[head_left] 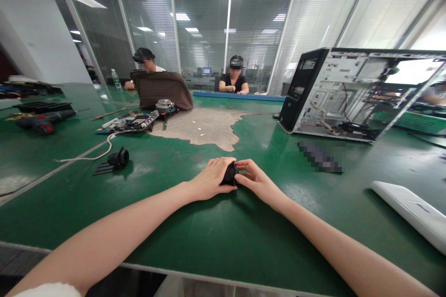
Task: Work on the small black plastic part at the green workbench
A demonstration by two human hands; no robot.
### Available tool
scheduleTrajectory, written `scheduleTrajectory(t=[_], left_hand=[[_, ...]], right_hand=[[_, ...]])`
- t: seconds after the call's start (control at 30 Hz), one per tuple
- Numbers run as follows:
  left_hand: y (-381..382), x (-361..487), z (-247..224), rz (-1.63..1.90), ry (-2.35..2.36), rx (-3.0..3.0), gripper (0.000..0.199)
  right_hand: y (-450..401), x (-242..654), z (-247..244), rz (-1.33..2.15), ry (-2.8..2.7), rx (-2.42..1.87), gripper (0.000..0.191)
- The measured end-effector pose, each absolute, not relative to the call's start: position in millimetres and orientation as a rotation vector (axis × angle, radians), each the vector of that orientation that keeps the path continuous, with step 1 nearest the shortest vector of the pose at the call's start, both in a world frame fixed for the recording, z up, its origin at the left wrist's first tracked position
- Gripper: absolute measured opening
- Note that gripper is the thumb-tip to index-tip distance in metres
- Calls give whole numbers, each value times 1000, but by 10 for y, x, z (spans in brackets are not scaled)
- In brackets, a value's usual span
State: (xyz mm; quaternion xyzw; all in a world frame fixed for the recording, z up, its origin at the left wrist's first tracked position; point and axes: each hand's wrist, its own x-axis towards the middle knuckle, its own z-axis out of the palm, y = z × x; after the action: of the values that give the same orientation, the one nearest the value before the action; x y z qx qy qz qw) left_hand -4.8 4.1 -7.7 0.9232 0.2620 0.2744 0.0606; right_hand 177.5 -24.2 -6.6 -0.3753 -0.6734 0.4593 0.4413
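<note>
In the middle of the green table, my left hand is wrapped round a small black plastic part from the left. My right hand pinches the same part from the right between thumb and fingers. Much of the part is hidden by my fingers, so its exact kind cannot be told. To the left lies another black plastic piece with a round end and several thin prongs.
An open computer case stands at the right, near a white panel and a pixelated dark object. Left are a circuit board, a white cable and a power drill. Two people sit across the table.
</note>
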Motion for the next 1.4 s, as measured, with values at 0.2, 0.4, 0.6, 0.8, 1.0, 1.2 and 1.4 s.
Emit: scheduleTrajectory(t=[0.2,0.4,0.6,0.8,1.0,1.2,1.4], left_hand=[[29,-55,-68,814,790,2799,65],[35,-53,-68,826,790,2796,65],[36,-50,-66,821,783,2790,65],[39,-52,-71,828,786,2778,65],[40,-45,-73,835,801,2773,66],[38,-49,-69,827,792,2770,66],[45,-51,-82,838,785,2793,65]], right_hand=[[-276,1796,-24,1226,-1705,-841,30],[-296,1765,-23,1195,-1654,-902,26],[-236,1787,-73,1144,-1677,-930,31],[-293,1799,0,1234,-1688,-857,30],[-281,1769,-10,1144,-1653,-929,25],[-252,1794,-37,1175,-1691,-938,34],[-307,1777,4,1243,-1634,-889,28]])
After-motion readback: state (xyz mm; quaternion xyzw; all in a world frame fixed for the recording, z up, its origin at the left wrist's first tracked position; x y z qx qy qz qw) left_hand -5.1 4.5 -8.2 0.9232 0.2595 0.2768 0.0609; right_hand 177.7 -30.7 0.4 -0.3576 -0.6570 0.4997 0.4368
